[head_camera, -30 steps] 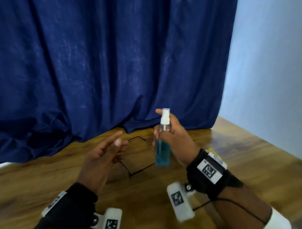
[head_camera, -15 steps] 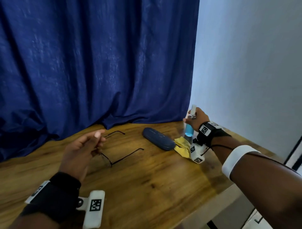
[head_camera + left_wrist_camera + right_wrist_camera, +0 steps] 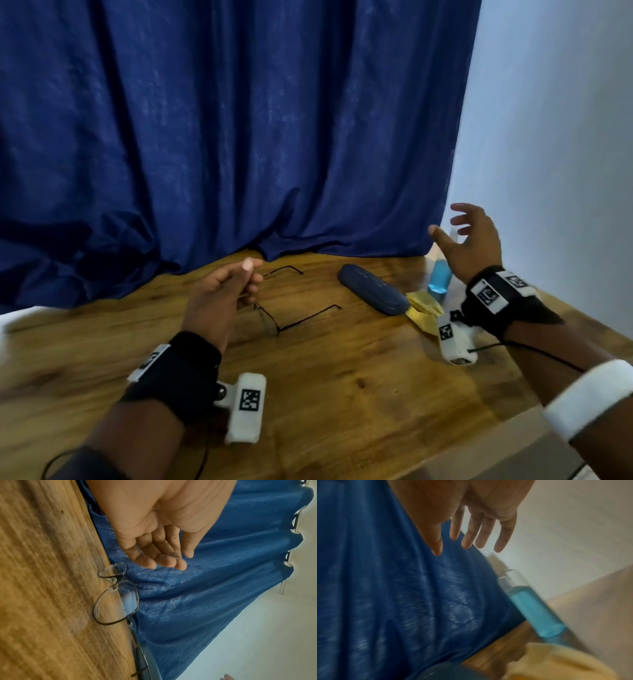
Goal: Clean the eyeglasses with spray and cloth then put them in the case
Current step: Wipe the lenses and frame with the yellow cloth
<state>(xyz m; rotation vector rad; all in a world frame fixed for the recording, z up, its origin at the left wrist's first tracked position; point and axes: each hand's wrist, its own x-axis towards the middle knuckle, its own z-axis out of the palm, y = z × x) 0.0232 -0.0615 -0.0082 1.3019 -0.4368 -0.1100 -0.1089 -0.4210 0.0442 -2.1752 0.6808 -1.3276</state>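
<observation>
Thin black-rimmed eyeglasses (image 3: 274,320) lie unfolded on the wooden table (image 3: 342,394), lenses toward me. My left hand (image 3: 251,279) hovers just above them with relaxed fingers and holds nothing; in the left wrist view the eyeglasses (image 3: 116,601) lie below my left hand (image 3: 163,562). The spray bottle (image 3: 439,277), clear with blue liquid, stands at the table's far right by the wall. My right hand (image 3: 448,222) is spread open just above it, apart from it. The right wrist view shows the spray bottle (image 3: 534,609) past my straight fingers (image 3: 467,539).
A dark blue closed glasses case (image 3: 373,289) lies diagonally between the eyeglasses and the bottle. A crumpled yellow cloth (image 3: 424,308) sits at its right end. A blue curtain (image 3: 239,137) hangs behind the table, and a pale wall (image 3: 555,171) stands to the right.
My right hand carried the spray bottle from the eyeglasses to the table's far right, set it down and let go. My left hand stayed above the eyeglasses.
</observation>
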